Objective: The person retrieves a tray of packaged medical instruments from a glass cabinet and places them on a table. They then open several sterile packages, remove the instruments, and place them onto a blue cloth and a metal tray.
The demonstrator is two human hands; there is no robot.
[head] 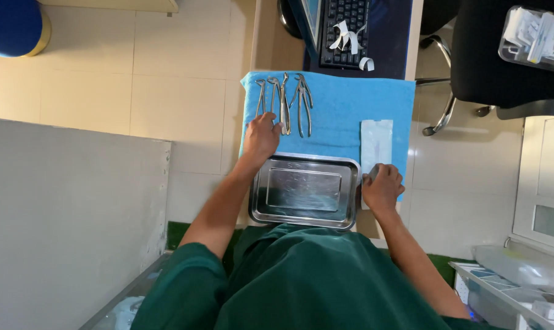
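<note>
Bare steel tray [304, 215]; left hand [262, 137] fingers spread on forceps [284, 104]; right hand [382, 186] pinching flat pouch [376, 143] on blue cloth [338, 104]

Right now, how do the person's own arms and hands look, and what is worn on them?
Both hands, the left hand and the right hand, are bare: no gloves, rings or watch visible. The forearms are uncovered. Short dark green sleeves of a scrub-type top cover the upper arms only.

Head view, steeply down, seemingly close.
</note>
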